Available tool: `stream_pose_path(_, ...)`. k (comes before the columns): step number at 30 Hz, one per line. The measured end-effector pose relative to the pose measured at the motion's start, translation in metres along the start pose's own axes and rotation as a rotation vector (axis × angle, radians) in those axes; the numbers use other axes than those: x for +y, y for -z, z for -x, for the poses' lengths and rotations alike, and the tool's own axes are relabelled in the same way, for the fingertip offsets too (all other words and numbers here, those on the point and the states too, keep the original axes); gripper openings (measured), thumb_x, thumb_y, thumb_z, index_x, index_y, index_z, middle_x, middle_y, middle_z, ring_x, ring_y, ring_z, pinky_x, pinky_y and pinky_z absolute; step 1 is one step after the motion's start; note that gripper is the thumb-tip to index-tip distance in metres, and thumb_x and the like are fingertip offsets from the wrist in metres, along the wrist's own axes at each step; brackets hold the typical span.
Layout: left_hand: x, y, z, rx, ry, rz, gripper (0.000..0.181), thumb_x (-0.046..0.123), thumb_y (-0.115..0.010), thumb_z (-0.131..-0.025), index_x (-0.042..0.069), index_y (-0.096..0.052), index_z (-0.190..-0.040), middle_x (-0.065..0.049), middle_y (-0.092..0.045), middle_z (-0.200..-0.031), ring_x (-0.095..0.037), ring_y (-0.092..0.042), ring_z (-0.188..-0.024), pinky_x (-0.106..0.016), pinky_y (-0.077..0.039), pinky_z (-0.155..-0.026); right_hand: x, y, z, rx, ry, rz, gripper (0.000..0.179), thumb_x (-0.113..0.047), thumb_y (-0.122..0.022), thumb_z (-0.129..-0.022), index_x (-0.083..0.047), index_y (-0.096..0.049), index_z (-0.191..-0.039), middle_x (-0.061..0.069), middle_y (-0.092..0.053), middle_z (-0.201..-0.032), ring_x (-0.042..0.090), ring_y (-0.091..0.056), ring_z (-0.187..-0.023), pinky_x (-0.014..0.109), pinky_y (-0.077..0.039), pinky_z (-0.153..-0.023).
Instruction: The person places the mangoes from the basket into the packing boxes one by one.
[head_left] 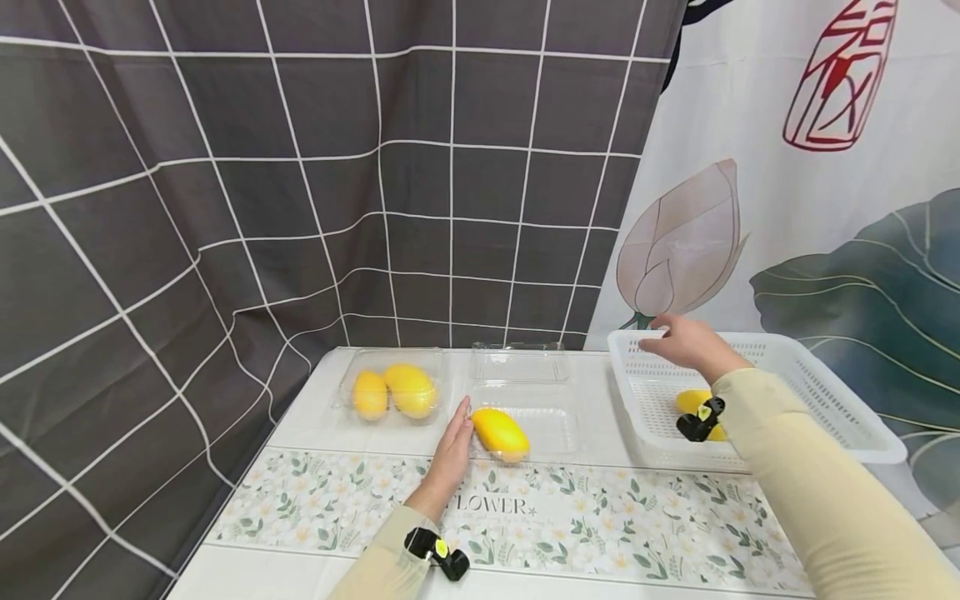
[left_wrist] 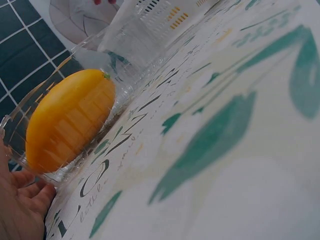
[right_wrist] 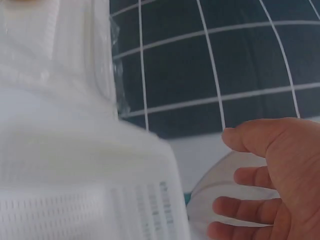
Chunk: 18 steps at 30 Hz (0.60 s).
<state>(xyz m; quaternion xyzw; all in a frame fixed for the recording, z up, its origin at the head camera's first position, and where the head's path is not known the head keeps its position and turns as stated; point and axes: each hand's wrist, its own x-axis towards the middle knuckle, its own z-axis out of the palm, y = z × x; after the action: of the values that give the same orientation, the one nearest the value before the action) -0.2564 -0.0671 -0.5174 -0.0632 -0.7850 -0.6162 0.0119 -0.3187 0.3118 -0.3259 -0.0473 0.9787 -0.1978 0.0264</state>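
A yellow mango [head_left: 501,434] lies in the left part of a clear plastic clamshell box [head_left: 555,425], whose lid [head_left: 520,365] is folded back. My left hand [head_left: 450,454] rests against the left side of that box, its fingers fairly straight. In the left wrist view the mango [left_wrist: 70,120] shows through the clear wall, with the fingertips beside the box's end. My right hand [head_left: 692,343] is above the back left part of a white perforated basket [head_left: 840,400]. Its fingers are loosely bent and hold nothing, as the right wrist view shows of the hand [right_wrist: 280,185].
Left of the clamshell, a second clear box [head_left: 431,362] contains mangoes [head_left: 410,390]. Inside the basket lie yellow mangoes [head_left: 692,401], partly hidden by my right wrist camera. A floral strip [head_left: 337,500] crosses the white table. Behind it hangs a dark grid curtain [head_left: 495,192].
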Motion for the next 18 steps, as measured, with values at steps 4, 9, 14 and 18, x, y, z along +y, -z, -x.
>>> stream_pose_path(4, 0.0, 0.0, 0.0, -0.004, 0.008, 0.005, 0.053, 0.031, -0.026, -0.112, 0.022, -0.02, -0.163, -0.002, -0.019, -0.168, -0.03, -0.018, -0.154, -0.052, -0.012, -0.125, 0.017, 0.0, 0.002, -0.028, -0.039, -0.008, 0.074, -0.038, -0.065, -0.096, 0.013, -0.04, -0.144, 0.041, -0.042, -0.142, 0.059, -0.044, -0.126, 0.072, -0.042, -0.1)
stream_pose_path(9, 0.001, 0.0, 0.0, -0.005, 0.011, 0.016, 0.053, 0.032, -0.026, -0.112, 0.024, -0.02, -0.163, 0.0, -0.018, -0.169, -0.028, -0.017, -0.155, -0.051, -0.011, -0.126, 0.037, -0.002, 0.004, -0.076, -0.103, -0.018, 0.082, -0.04, -0.067, -0.094, 0.016, -0.035, -0.145, 0.044, -0.036, -0.144, 0.062, -0.04, -0.127, 0.074, -0.038, -0.103)
stream_pose_path(14, 0.002, 0.0, 0.001, -0.005, 0.015, 0.019, 0.053, 0.032, -0.026, -0.112, 0.023, -0.019, -0.163, -0.001, -0.018, -0.169, -0.029, -0.017, -0.154, -0.052, -0.011, -0.126, 0.054, -0.004, 0.005, -0.139, -0.17, -0.013, 0.087, -0.042, -0.069, -0.092, 0.017, -0.033, -0.145, 0.045, -0.034, -0.144, 0.062, -0.039, -0.126, 0.075, -0.037, -0.103)
stream_pose_path(18, 0.001, 0.0, 0.001, -0.003, 0.016, 0.02, 0.053, 0.033, -0.027, -0.111, 0.023, -0.02, -0.163, -0.002, -0.019, -0.168, -0.03, -0.017, -0.154, -0.053, -0.011, -0.125, 0.064, -0.007, 0.007, -0.188, -0.206, -0.017, 0.091, -0.043, -0.071, -0.09, 0.018, -0.032, -0.145, 0.046, -0.031, -0.144, 0.062, -0.038, -0.125, 0.076, -0.035, -0.104)
